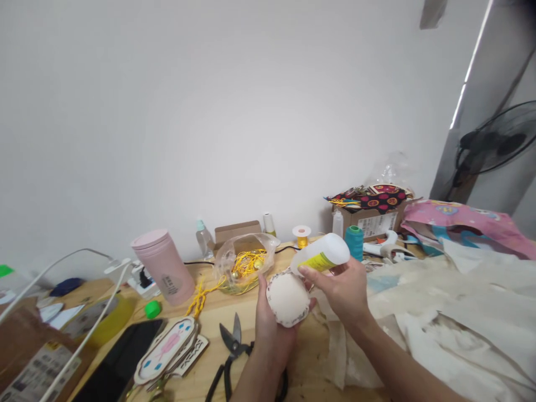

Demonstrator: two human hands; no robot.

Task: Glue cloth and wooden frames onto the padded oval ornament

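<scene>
Holding the white bottle (331, 249) tilted, the right hand (347, 286) had its fingers curled round it in the head view, at the lower centre; the left hand (270, 338), partly open, cupped the rounded white piece (288, 298) beneath. Patterned edging (292, 324) lined its visible rim; whether any upper edge was left bare was hard to tell.

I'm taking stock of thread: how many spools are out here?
2: the teal spool right of the held bottle, the yellow spool behind it to the left. More may be hidden.

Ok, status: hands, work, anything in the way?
Left hand holding round white piece. Right hand gripping white bottle, tilted toward its edge. Open shears lying just left.
</scene>
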